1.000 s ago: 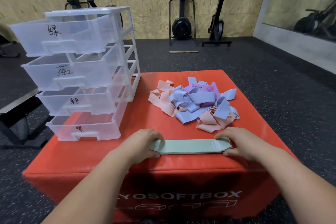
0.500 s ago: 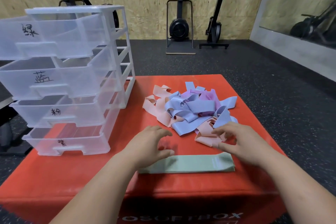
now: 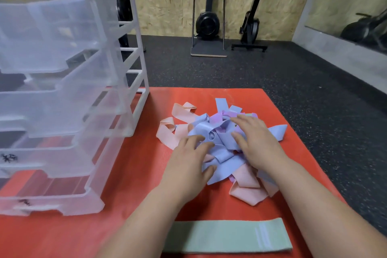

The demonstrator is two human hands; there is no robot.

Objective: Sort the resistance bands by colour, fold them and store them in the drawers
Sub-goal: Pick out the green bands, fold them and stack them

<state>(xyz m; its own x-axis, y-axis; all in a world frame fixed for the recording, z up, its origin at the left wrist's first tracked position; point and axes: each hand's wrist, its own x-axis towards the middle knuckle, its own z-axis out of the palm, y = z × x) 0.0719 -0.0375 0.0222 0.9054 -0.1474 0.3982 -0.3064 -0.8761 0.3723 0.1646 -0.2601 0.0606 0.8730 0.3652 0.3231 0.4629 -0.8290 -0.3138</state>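
1. The left hand (image 3: 188,159) and right hand (image 3: 256,142) are laid on the tangled pile of bands (image 3: 222,156) with fingers spread and nearly straight. Nothing is gripped, seemingly so the colours can be parted.
2. One green band (image 3: 226,236) is laid flat at the near edge of the red box (image 3: 134,174), apparently ready for folding.
3. The drawer unit (image 3: 69,81) is stood just left of the pile with its drawers pulled out, presumably for easy filing.
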